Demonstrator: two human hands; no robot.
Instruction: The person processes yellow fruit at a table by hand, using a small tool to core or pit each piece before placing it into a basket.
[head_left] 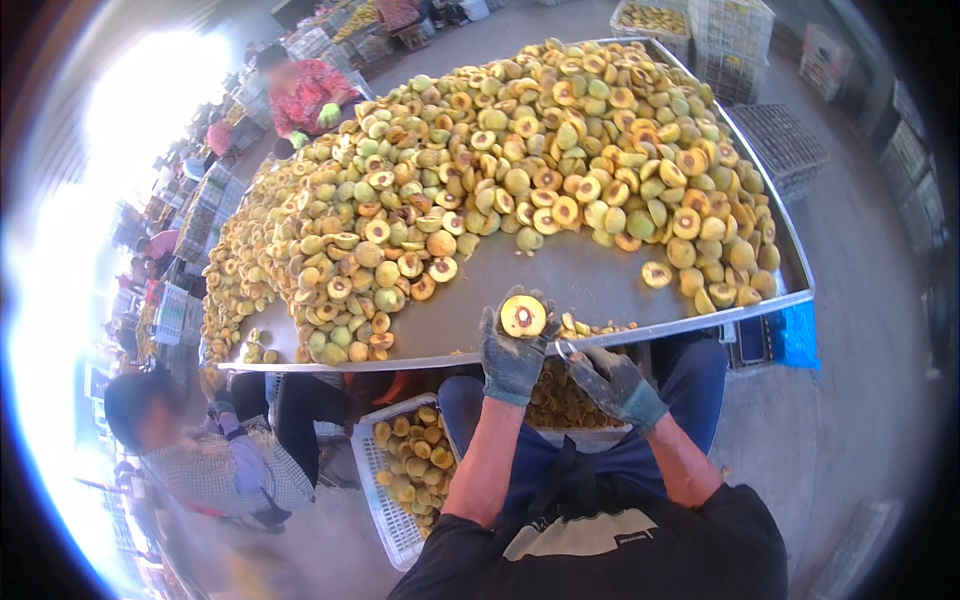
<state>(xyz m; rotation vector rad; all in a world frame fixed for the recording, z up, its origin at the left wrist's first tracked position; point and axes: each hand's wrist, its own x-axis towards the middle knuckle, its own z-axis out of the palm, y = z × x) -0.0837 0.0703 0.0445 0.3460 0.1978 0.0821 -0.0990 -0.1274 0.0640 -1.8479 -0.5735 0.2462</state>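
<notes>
My gloved left hand (513, 362) is closed around a yellow peach half (523, 315). Its cut face is turned up, showing a brown pit ring with a pale middle. Close by on the right, my gloved right hand (618, 388) grips a small metal tool with a curved, loop-like end (565, 349); its handle is hidden in the fingers. The tool's end is apart from the fruit. Both hands are at the near edge of a metal table (560, 275) heaped with peach halves (420, 190). Small scraps (590, 328) lie beside my hands on the table.
Left of my legs stands a white crate (385, 505) of peach halves. A container of brown pieces (575, 400) sits between my knees. One co-worker (220, 440) sits at my left, another (305, 95) across the table. Stacked crates (735, 45) stand at the far right.
</notes>
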